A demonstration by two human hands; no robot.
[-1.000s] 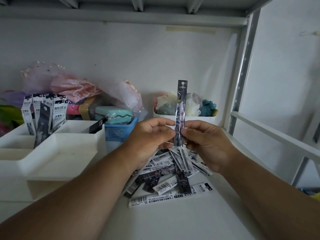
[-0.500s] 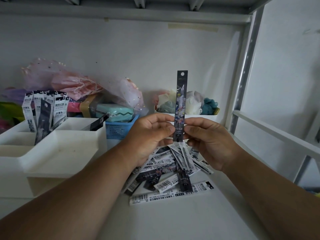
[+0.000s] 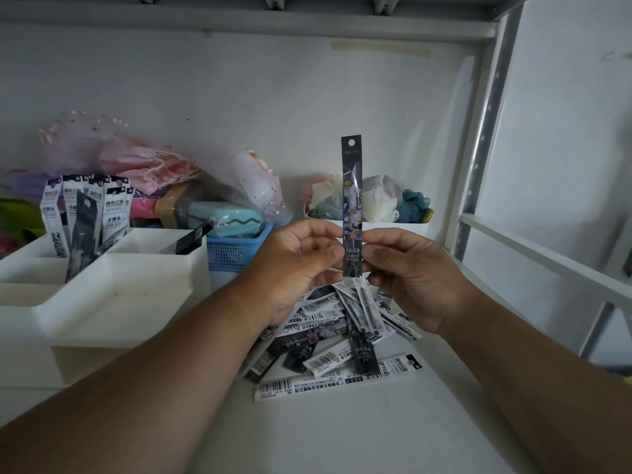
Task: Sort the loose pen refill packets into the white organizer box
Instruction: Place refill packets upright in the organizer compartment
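Note:
A long dark pen refill packet (image 3: 352, 186) stands upright in mid-air, pinched at its lower end from both sides by my left hand (image 3: 294, 265) and my right hand (image 3: 407, 278). Beneath the hands a pile of loose refill packets (image 3: 338, 340) lies on the white shelf, black ones and white ones with barcodes. The white organizer box (image 3: 102, 292) stands at the left, with several white packets (image 3: 85, 206) upright in its back compartment and a black packet (image 3: 193, 239) leaning in another.
Behind the organizer are pink mesh bags (image 3: 143, 159) and a blue basket (image 3: 236, 251) holding a teal case. A white bin (image 3: 386, 227) with soft items stands at the back. A white rail (image 3: 547, 261) and metal upright (image 3: 485, 131) bound the right side.
Both hands have raised the dark packet a little higher and nearer the camera; the grip at its lower end is the same. The pile has not moved.

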